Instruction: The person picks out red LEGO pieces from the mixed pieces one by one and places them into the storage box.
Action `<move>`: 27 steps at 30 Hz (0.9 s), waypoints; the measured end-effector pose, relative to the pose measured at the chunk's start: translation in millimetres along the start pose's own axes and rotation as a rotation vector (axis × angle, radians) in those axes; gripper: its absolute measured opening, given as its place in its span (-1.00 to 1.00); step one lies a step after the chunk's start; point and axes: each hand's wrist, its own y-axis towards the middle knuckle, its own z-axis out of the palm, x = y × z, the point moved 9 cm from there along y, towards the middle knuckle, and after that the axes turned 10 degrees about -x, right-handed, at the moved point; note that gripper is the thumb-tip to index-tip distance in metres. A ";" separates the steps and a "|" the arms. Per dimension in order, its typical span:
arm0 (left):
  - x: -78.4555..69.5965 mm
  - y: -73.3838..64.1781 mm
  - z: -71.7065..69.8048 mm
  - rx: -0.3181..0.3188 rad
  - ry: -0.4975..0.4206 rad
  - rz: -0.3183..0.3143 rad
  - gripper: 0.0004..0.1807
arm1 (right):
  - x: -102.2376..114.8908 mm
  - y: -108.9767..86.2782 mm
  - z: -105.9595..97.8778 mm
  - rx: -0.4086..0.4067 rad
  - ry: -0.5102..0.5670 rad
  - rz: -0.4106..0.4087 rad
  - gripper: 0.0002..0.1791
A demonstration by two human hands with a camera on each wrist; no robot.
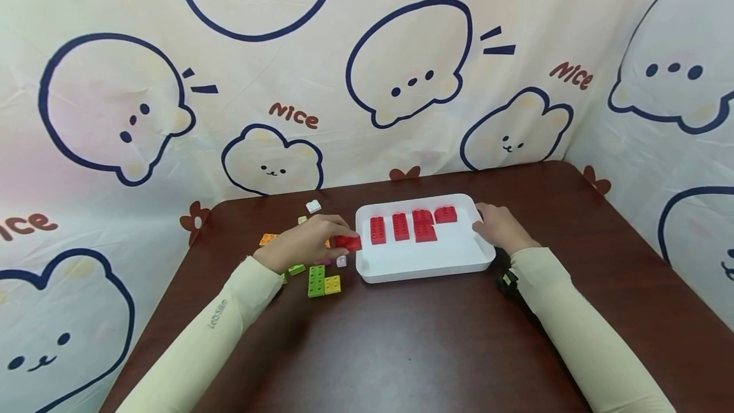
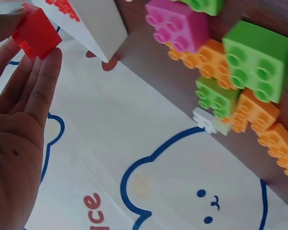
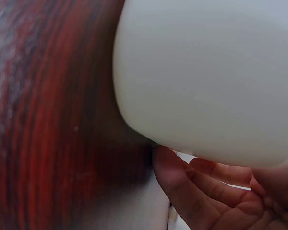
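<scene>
A red toy brick [image 1: 348, 243] is pinched between the thumb and fingers of my left hand [image 1: 309, 241], just off the left rim of a white tray [image 1: 401, 266]. In the left wrist view the same red brick [image 2: 38, 32] sits at the fingertips, clear of the table. Several red bricks [image 1: 400, 227] lie toward the back of the tray, studs up. My right hand [image 1: 504, 227] holds the tray's right rim. The right wrist view shows that hand [image 3: 206, 196] with thumb and curled fingers against the tray's edge [image 3: 206, 86], which hides part of them.
Left of the tray lie loose bricks: a green brick [image 1: 316, 281], a yellow brick [image 1: 332, 284], an orange brick [image 1: 267, 239] and a white brick [image 1: 313, 206], among others. My left hand covers some. A printed cloth [image 1: 332, 152] hangs behind the dark wooden table [image 1: 401, 349].
</scene>
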 end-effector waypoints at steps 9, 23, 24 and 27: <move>-21.6 32.7 7.2 -0.025 0.060 0.116 -0.54 | -4.1 -0.7 -1.7 -0.004 0.002 0.009 -0.33; -50.3 81.7 11.8 -0.026 0.035 0.152 -0.52 | -2.4 -1.0 -2.3 -0.015 0.006 0.003 -0.33; -51.7 84.6 11.6 -0.023 0.032 0.155 -0.52 | -1.8 -0.7 -2.1 -0.015 0.004 0.001 -0.34; -53.1 92.6 11.8 -0.018 0.037 0.150 -0.51 | -0.5 0.8 -1.1 -0.015 0.004 -0.001 -0.34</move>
